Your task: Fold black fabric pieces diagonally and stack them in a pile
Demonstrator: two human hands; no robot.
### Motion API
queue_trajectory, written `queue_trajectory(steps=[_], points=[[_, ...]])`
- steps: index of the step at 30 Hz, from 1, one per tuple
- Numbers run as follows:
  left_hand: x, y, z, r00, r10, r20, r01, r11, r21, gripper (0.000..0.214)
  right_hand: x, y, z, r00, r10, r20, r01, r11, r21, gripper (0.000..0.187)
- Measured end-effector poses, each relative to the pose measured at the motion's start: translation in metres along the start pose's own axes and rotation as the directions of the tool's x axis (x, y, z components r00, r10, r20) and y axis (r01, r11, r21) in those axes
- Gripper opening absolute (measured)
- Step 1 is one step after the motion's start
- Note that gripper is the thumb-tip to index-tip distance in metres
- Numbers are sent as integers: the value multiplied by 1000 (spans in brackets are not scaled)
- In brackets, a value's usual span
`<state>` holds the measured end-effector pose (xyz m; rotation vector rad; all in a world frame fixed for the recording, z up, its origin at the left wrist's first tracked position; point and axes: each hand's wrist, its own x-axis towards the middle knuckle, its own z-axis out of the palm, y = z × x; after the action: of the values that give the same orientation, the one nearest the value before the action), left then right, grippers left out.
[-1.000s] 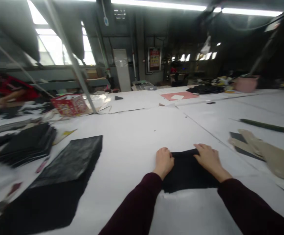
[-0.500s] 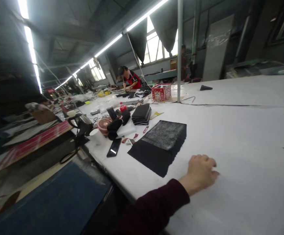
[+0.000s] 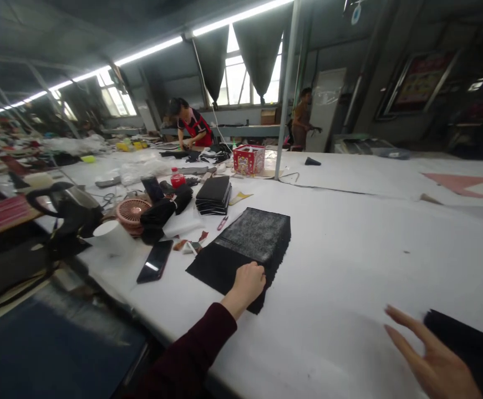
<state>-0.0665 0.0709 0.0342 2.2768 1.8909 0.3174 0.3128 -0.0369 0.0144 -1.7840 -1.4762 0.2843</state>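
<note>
My left hand (image 3: 248, 284) rests at the near corner of a stack of black fabric pieces (image 3: 254, 233), its fingers closed on the edge there. The upper part of the stack shows a greyish, fuzzy face, while a plain black flap (image 3: 216, 266) lies toward me. How many layers are pinched is hidden by the fingers. At the lower right, my right hand (image 3: 436, 354) is above the white table with thumb and fingers apart and nothing between them. A dark piece of cloth (image 3: 474, 346) lies just beside and partly behind it.
Left of the fabric are a phone (image 3: 155, 261), a pink fan (image 3: 133, 213), a white cup (image 3: 114, 237), a kettle (image 3: 69, 205) and a neat black stack (image 3: 213, 194). A pole (image 3: 286, 94) rises near a red box (image 3: 248, 159). Two people work beyond the table.
My left hand has moved left onto the fabric stack and closed at its edge. My right hand and the dark cloth have come into view as the camera turned right.
</note>
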Motion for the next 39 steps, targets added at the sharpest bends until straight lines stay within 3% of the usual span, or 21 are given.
queue_trajectory(steps=[3, 9, 14, 19, 25, 29, 33, 36, 39], points=[[5, -10, -3, 1000, -22, -15, 21, 1000, -23, 18, 0, -34, 36, 987, -24, 158, 13, 998, 69, 48], [12, -19, 1, 1000, -16, -16, 15, 999, -52, 20, 4, -94, 103, 940, -204, 273, 138, 960, 242, 36], [17, -24, 4, 999, 7, -32, -12, 990, -137, 23, 13, -132, 146, 823, -422, 380, 292, 888, 355, 30], [24, -44, 2, 999, 1, -36, -13, 942, -335, 24, 29, -156, 183, 701, -549, 455, 461, 836, 299, 37], [30, -60, 1, 1000, -6, -10, -1, 799, -601, 21, 40, -167, 203, 658, -567, 496, 550, 811, 197, 44], [36, -67, 6, 998, -53, 34, 59, 596, -801, 9, 38, -166, 207, 658, -539, 525, 553, 820, 148, 43], [38, -87, -3, 981, -182, 70, 111, 222, -969, 7, 35, -167, 209, 688, -498, 528, 522, 845, 116, 46], [29, -121, -33, 925, -376, 48, 19, -80, -997, 10, 34, -170, 209, 708, -476, 521, 502, 859, 102, 46], [4, -159, -75, 831, -555, 32, -167, -304, -938, 15, 33, -172, 209, 714, -469, 519, 495, 863, 99, 44]])
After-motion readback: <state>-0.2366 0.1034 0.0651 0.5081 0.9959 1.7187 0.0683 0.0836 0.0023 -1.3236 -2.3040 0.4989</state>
